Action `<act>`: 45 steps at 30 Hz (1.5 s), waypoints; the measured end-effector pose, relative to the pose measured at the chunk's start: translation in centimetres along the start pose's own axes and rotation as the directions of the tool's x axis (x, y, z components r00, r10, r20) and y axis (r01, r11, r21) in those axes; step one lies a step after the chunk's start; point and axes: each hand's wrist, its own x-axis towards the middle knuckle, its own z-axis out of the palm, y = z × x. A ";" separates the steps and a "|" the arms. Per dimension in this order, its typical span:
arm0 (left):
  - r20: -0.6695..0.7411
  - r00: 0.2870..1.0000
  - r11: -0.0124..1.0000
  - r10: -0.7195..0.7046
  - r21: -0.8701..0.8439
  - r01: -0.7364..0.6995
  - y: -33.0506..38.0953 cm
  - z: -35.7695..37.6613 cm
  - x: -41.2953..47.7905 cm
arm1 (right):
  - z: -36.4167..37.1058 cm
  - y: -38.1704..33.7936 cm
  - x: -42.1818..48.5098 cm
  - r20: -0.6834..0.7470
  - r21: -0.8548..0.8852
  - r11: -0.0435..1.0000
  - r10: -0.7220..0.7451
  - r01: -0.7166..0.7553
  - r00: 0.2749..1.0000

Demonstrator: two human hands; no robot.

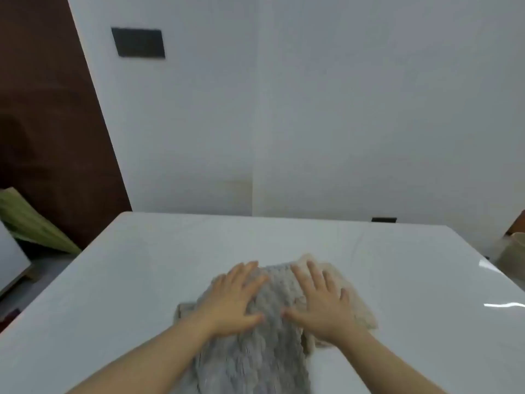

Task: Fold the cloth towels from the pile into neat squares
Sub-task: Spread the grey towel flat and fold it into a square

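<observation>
A grey knobbly towel (272,331) lies on the white table (127,280), running from the table's middle down to the near edge of the view. Under its right side a beige towel (359,305) sticks out. My left hand (233,300) lies flat on the grey towel's left part, fingers straight and spread. My right hand (321,302) presses flat on the right part, over the seam between grey and beige. The whole view is blurred.
A white wall (312,109) rises just behind the table's far edge. On the floor to the left stand a green board (31,223) and a white panel (11,257). A beige basket-like thing (511,251) sits at the right edge.
</observation>
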 end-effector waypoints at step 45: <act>-0.404 0.913 0.994 -0.064 -0.107 0.022 -7.7 13.4 8.2 | 12.2 4.8 13.8 -0.662 0.304 0.931 0.055 0.200 0.748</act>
